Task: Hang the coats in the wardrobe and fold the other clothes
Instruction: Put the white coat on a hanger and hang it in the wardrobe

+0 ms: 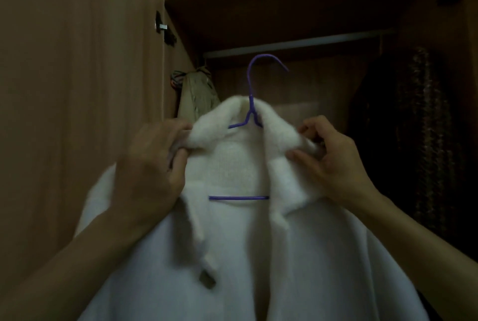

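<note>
A white fluffy coat hangs on a purple wire hanger that I hold up in front of the open wardrobe. My left hand grips the coat's left collar and shoulder. My right hand pinches the right collar between thumb and fingers. The hanger's hook sits just below the metal rail and does not touch it. The hanger's shoulders are hidden inside the coat.
The wardrobe door stands open at left with a hinge. A pale garment hangs at the rail's left end. Dark knitted clothes hang at right. The rail between them is bare.
</note>
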A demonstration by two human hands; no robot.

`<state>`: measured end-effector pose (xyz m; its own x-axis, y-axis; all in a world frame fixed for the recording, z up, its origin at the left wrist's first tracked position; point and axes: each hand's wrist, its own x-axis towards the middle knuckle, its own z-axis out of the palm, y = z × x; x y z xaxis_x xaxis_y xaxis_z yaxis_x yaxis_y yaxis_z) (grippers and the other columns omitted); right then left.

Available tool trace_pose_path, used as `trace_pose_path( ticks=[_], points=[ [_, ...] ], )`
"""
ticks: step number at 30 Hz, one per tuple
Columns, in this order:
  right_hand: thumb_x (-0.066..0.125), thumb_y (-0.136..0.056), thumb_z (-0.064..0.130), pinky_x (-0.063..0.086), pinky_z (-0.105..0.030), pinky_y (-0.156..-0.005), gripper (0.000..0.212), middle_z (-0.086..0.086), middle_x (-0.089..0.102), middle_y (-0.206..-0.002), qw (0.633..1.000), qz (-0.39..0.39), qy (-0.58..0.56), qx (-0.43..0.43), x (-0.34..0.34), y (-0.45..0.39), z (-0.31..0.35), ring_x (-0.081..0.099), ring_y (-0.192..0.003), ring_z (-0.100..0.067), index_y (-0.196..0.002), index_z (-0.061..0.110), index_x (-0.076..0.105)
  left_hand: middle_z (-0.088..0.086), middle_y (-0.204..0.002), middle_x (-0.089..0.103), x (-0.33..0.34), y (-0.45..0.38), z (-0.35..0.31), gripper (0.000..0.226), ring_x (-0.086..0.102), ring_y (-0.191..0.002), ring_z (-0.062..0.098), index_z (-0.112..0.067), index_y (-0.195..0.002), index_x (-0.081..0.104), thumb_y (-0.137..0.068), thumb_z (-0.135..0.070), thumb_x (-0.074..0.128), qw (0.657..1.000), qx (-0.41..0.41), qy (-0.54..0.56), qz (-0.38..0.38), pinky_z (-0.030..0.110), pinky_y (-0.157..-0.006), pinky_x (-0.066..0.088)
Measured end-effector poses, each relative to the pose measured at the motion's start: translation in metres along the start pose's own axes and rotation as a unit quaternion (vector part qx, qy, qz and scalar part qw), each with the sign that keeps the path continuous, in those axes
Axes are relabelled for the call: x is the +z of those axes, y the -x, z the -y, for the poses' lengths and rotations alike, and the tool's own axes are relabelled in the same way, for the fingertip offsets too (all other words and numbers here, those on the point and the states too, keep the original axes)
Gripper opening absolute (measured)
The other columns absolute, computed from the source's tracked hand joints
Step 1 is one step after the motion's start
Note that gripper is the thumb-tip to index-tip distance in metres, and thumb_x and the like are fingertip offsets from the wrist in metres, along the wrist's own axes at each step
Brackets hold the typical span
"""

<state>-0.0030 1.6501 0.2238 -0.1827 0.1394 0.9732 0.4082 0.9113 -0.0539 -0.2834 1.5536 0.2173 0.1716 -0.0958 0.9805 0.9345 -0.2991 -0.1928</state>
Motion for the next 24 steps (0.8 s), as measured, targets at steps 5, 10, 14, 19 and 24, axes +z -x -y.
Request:
trace_pose_path(
  ticks=[5,10,14,19,24],
  points=[
    [0.076,-0.082,0.022,0.042,-0.014,-0.072,0.033,0.017,0.053,-0.086,0.999,-0.043,0.005,0.033,0.058,-0.036,-0.031,0.054,-0.08,-0.001,-0.103,0.028,0.051,0.013,-0.101,0.066,0.043,-0.019,0.051,0.032,0.06,-0.089,0.035,-0.007,-0.112,0.063,-0.079,-0.009,0.06,0.997,-0.011,-0.058,0.049,0.04,-0.078,0.044],
    [0.075,-0.084,0.022,0.051,-0.027,-0.079,0.032,0.012,0.056,-0.097,0.994,-0.07,-0.039,0.069,0.103,-0.066,-0.074,0.057,-0.09,-0.008,-0.103,0.028,0.051,0.011,-0.104,0.059,0.079,-0.033,0.078,0.034,0.056,-0.09,0.029,-0.011,-0.112,0.06,-0.079,-0.003,0.066,0.995,0.006,-0.088,0.054,0.028,-0.075,0.037],
    [0.073,-0.086,0.022,0.054,-0.027,-0.081,0.03,0.015,0.054,-0.097,0.989,-0.081,-0.095,0.075,0.135,-0.087,-0.119,0.056,-0.092,-0.002,-0.104,0.026,0.05,0.012,-0.101,0.058,0.112,-0.04,0.087,0.037,0.049,-0.086,0.02,-0.01,-0.111,0.062,-0.077,0.001,0.071,0.99,0.015,-0.13,0.056,0.022,-0.073,0.028],
    [0.071,-0.087,0.02,0.056,-0.036,-0.085,0.028,0.013,0.055,-0.1,0.974,-0.1,-0.188,0.079,0.176,-0.11,-0.181,0.058,-0.094,-0.007,-0.105,0.026,0.05,0.013,-0.1,0.057,0.159,-0.051,0.092,0.032,0.042,-0.087,0.014,-0.008,-0.11,0.06,-0.079,0.001,0.068,0.98,0.035,-0.18,0.076,0.021,-0.074,0.027],
    [0.071,-0.086,0.022,0.052,-0.047,-0.089,0.027,0.007,0.058,-0.1,0.962,-0.125,-0.233,0.063,0.213,-0.14,-0.24,0.058,-0.096,-0.015,-0.101,0.031,0.05,0.016,-0.1,0.056,0.209,-0.069,0.101,0.027,0.053,-0.088,0.033,-0.008,-0.109,0.06,-0.082,-0.006,0.064,0.966,0.063,-0.244,0.063,0.041,-0.071,0.043]
  ],
)
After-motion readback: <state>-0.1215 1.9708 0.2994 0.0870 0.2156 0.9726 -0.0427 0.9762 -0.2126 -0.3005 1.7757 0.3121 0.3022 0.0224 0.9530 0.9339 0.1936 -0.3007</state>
